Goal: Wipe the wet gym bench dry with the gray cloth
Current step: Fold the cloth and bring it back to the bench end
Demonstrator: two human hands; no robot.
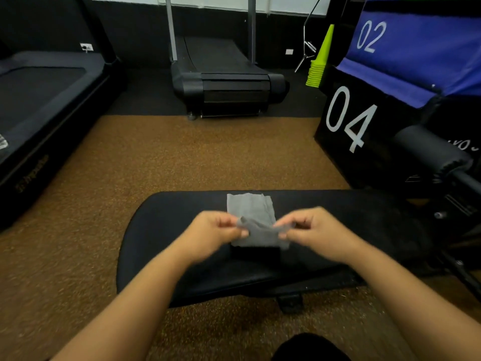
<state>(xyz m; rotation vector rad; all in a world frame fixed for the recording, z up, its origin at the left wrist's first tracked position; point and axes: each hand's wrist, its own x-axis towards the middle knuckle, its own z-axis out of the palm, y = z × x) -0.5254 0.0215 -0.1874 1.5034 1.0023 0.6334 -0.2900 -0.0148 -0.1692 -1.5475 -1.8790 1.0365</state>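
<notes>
Over the black table (pixel 166 230), both hands pinch the gray cloth (pixel 256 225): left hand (pixel 216 230) fingers closed on its left edge, right hand (pixel 312 229) on its right. Cloth hangs between them, mid-pad.

Gym: treadmill (pixel 229 79), numbered plyo boxes (pixel 364 121).

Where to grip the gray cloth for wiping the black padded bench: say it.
Grip the thin gray cloth by its near edge, coming from above on the near side. That edge is already lifted and pinched between the left hand and right hand, while the far part lies flat on the black padded bench.
</notes>
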